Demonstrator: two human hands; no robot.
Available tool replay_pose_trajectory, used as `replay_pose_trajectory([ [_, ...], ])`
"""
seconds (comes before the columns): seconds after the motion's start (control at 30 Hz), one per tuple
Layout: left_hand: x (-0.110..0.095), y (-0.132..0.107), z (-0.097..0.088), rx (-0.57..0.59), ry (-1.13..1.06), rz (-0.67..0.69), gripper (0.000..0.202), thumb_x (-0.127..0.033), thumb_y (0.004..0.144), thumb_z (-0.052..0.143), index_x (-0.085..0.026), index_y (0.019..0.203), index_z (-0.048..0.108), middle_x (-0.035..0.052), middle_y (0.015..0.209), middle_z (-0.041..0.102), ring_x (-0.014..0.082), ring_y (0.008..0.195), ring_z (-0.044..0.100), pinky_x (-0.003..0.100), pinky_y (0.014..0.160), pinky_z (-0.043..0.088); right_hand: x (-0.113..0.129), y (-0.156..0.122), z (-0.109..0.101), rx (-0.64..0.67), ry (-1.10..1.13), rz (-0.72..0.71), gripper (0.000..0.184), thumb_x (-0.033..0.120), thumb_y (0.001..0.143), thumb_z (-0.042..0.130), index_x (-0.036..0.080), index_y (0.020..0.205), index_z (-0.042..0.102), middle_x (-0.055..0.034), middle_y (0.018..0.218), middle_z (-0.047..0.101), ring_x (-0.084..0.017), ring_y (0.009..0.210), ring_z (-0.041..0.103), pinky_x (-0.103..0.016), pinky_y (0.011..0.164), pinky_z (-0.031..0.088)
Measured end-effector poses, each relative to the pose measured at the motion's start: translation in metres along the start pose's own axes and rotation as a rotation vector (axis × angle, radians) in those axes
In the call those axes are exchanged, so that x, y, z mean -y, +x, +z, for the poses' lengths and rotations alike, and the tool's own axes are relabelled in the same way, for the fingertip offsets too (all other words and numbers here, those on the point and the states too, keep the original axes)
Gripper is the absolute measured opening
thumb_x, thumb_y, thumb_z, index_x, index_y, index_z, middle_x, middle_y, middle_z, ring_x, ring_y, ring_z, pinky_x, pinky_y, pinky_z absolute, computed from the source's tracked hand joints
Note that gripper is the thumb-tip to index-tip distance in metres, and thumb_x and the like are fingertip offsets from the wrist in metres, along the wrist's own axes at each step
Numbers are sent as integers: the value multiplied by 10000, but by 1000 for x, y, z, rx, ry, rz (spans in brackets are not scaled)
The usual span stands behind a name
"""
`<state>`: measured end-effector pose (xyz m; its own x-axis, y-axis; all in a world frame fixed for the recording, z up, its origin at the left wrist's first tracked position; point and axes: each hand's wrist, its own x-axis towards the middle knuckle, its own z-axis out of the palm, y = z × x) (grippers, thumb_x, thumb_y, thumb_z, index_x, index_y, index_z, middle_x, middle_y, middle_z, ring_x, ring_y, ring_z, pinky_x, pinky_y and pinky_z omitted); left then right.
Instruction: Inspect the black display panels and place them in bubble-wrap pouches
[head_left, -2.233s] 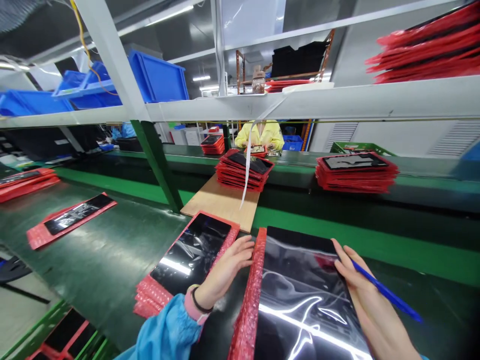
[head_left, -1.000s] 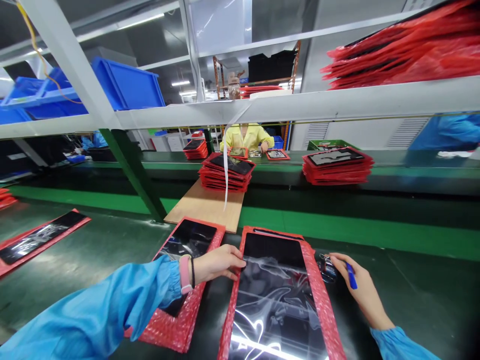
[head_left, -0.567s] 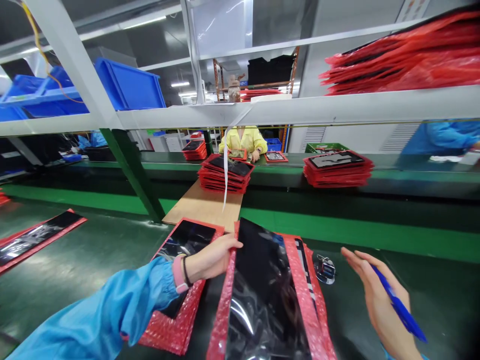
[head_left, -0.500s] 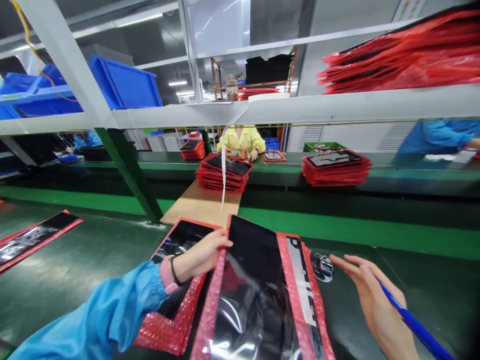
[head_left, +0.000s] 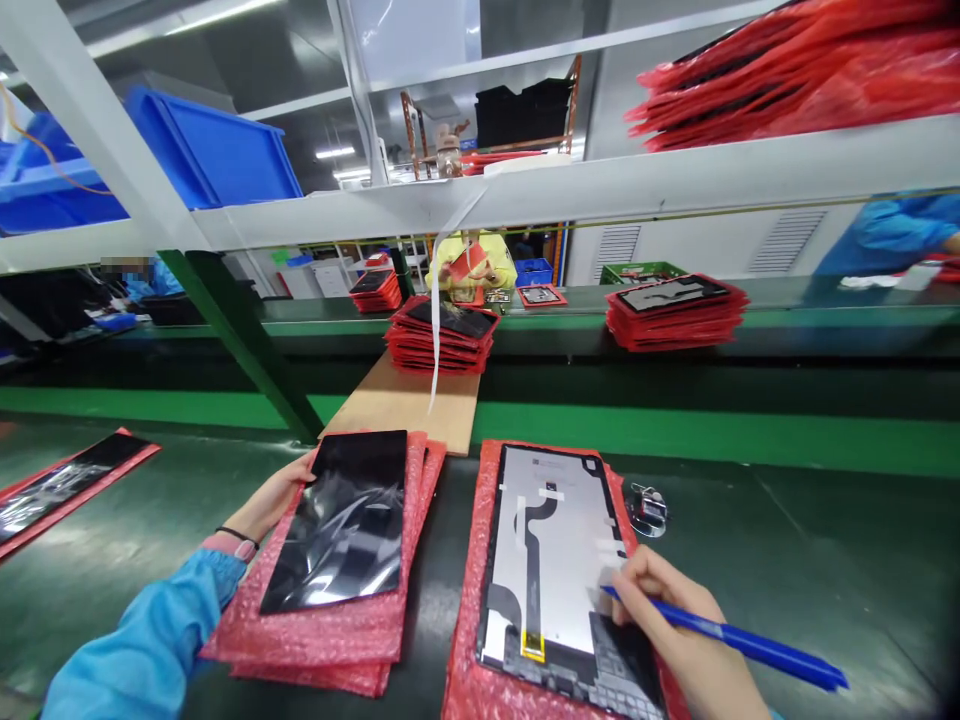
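Observation:
My left hand (head_left: 276, 492) grips the far left edge of a black screen panel on red bubble wrap (head_left: 341, 530), lying on a low stack of the same. My right hand (head_left: 675, 635) is closed on a blue pen (head_left: 739, 642), its tip resting on a second panel (head_left: 551, 560) that lies back side up on red wrap, showing a grey plate and a black cable. A small metal object (head_left: 648, 508) sits just right of that panel.
A dark green belt (head_left: 810, 570) runs under my hands. One more wrapped panel (head_left: 60, 485) lies at the far left. Red stacks (head_left: 442, 340) (head_left: 675, 312) sit on the far ledge beyond a wooden board (head_left: 409, 402). A person in yellow (head_left: 472, 262) works opposite. Blue bins (head_left: 206, 150) are overhead.
My left hand lifted the top wrapped panel off the right pile and laid it on the left stack. The panel beneath now shows its back. My right hand came down with the pen onto it.

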<state>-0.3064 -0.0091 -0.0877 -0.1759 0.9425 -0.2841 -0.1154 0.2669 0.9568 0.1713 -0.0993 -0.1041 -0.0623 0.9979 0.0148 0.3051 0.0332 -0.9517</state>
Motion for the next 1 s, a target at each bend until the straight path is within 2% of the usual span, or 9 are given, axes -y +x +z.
replay_pose_trajectory([
  [0.17,-1,13,-2,-51,152,-1,443,-135,618,627,-161,1060,630,40,827,738,274,811,694,377,771,528,2,0,8,-97,-315,-132,438,493,794,540,246,525,298,52,453,366,-127,437,376,-264,459,302],
  [0.27,-11,21,4,-151,285,59,269,-157,612,683,-159,879,658,50,796,724,310,961,656,377,851,486,3,1,10,-68,-405,-163,399,449,827,492,244,554,285,55,485,346,-125,450,378,-259,473,312],
  [0.43,-25,14,42,-243,435,246,205,-147,594,680,-187,791,634,104,1066,672,355,1299,405,386,1015,369,2,-1,12,-44,-456,-180,377,404,827,471,243,556,264,57,490,315,-121,444,358,-260,476,310],
  [0.5,-25,-3,73,-182,446,310,241,-186,643,662,-190,883,643,96,1154,636,319,1260,448,371,1017,374,2,-2,11,-63,-415,-169,385,404,814,496,243,548,271,58,480,319,-121,444,351,-261,473,304],
  [0.6,-20,-43,129,37,404,307,210,-233,683,659,-178,886,660,66,939,679,243,954,622,328,864,471,1,-1,9,-120,-201,-124,411,429,804,566,240,526,330,53,467,362,-124,449,374,-260,467,314],
  [0.67,-16,-70,164,308,183,125,212,-215,674,665,-162,879,659,62,857,663,212,846,622,320,783,475,1,1,8,-247,70,-70,407,446,798,618,238,537,385,52,467,398,-124,447,393,-257,460,330],
  [0.73,-12,-89,191,454,34,-48,229,-158,642,675,-153,869,650,71,901,661,196,895,609,311,836,445,1,6,7,-391,319,-25,366,477,806,626,243,598,436,48,503,456,-131,455,429,-260,464,365],
  [0.83,-8,-99,215,451,-54,-193,302,-70,572,669,-162,857,627,52,902,643,175,934,581,286,859,399,2,15,8,-450,471,2,315,526,832,577,261,700,469,21,609,568,-159,493,507,-286,483,421],
  [1.0,-7,-92,226,390,-86,-247,364,-48,532,635,-175,867,576,25,887,623,154,884,569,268,800,384,5,27,12,-379,553,36,329,585,813,562,274,749,475,16,619,596,-188,504,538,-311,482,443],
])
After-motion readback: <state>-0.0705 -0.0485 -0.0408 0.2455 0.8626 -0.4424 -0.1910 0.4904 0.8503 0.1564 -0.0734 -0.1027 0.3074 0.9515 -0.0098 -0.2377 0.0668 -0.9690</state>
